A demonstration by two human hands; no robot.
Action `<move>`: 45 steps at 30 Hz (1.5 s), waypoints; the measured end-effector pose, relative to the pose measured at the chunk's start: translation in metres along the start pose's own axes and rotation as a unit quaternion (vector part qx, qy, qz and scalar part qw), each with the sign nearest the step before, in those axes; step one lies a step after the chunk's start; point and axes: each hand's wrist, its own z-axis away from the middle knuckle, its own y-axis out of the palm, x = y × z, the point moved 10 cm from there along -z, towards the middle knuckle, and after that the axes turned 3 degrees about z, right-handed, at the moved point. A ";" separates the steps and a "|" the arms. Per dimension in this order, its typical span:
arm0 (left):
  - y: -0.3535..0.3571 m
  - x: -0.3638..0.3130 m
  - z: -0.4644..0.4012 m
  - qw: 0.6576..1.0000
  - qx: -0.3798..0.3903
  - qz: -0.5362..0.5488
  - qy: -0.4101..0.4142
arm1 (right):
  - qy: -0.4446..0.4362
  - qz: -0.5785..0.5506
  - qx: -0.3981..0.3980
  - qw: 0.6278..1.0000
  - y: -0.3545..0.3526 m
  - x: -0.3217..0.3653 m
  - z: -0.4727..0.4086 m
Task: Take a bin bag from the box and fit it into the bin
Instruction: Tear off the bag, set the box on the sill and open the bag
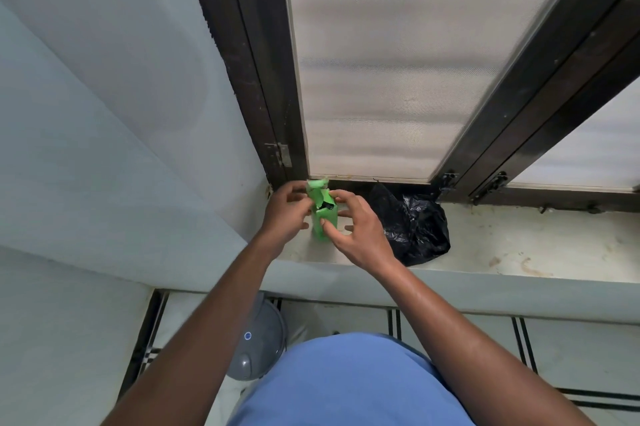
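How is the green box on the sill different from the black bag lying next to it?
The green box stands upright with stiff, flat sides, while the black bag lies crumpled in a loose heap. The box is bright green and matt; the bag is black and glossy. Both hands, left hand and right hand, are at the box, whose top flap is open; nothing touches the bag. Both rest on the window sill, against the window frame.

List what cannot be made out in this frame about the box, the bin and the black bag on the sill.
Head view only:
- green box: print and sides covered by both hands; contents only a dark scrap at the torn top.
- grey bin: left arm and blue shirt hide most; its inside is unseen.
- black bag: crumpled; contents unknowable.
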 end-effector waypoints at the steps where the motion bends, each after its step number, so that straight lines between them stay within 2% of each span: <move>1: 0.000 -0.002 -0.001 1.000 0.004 0.008 0.007 | -0.005 0.000 -0.004 1.000 -0.002 0.001 -0.002; 6: -0.009 -0.005 -0.006 0.999 -0.013 -0.003 0.047 | 0.001 -0.037 -0.020 0.999 -0.009 0.006 -0.008; 11: -0.007 0.006 -0.009 1.000 0.002 0.017 0.009 | 0.013 -0.045 -0.046 0.998 -0.011 0.005 -0.018; 16: -0.006 0.007 -0.011 0.999 -0.001 0.004 0.034 | 0.074 -0.102 -0.013 0.992 -0.008 0.003 -0.024; 24: -0.006 0.008 -0.016 0.999 0.018 -0.022 0.044 | 0.056 -0.073 0.051 0.994 -0.015 0.007 -0.026; 29: 0.005 0.006 0.000 0.998 0.027 0.004 0.062 | 0.061 -0.055 0.050 0.995 -0.024 0.001 -0.028; 31: 0.009 0.014 0.007 0.996 0.004 -0.037 0.083 | 0.067 -0.063 0.044 0.995 -0.026 -0.003 -0.030; 33: 0.016 0.025 0.010 0.985 -0.011 -0.139 0.098 | 0.066 -0.058 0.048 0.995 -0.027 -0.004 -0.031; 35: 0.023 0.027 0.013 0.973 -0.013 -0.196 0.120 | 0.064 -0.046 0.056 0.995 -0.028 -0.002 -0.031; 39: 0.029 0.013 0.022 0.957 -0.035 -0.232 0.173 | 0.055 -0.006 0.072 0.996 -0.030 0.002 -0.032; 45: 0.028 0.018 0.028 0.961 -0.007 -0.214 0.176 | 0.039 0.073 0.164 0.983 -0.033 0.013 -0.040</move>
